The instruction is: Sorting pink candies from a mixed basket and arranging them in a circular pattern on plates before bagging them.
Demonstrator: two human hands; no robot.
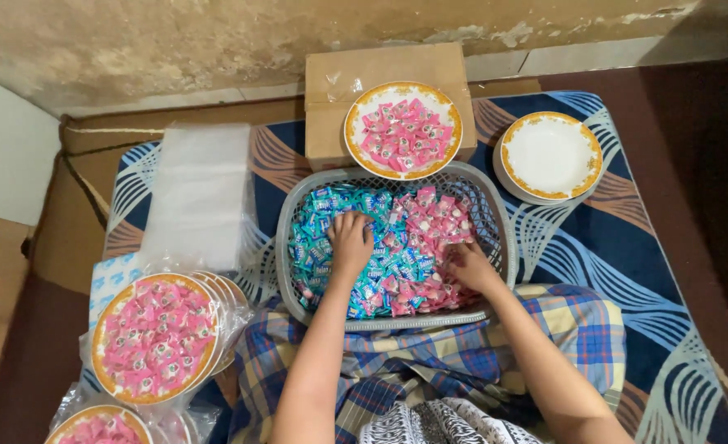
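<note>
The person sits with the grey basket (pixel 495 247) of candies on the lap. The left hand (pixel 351 241) lies spread on the blue candies (pixel 331 222); the right hand (pixel 471 265) curls into the pink candies (pixel 434 218), seemingly gathering some; its grip I cannot tell.

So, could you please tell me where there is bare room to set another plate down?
Bare cloth lies right of the basket, below the empty plate. The left side is crowded with plastic bags and wrapped candy plates.

Candy-filled plate (pixel 101 426) cut off at bottom edge; right hand (pixel 471 265) fingertips buried.
</note>
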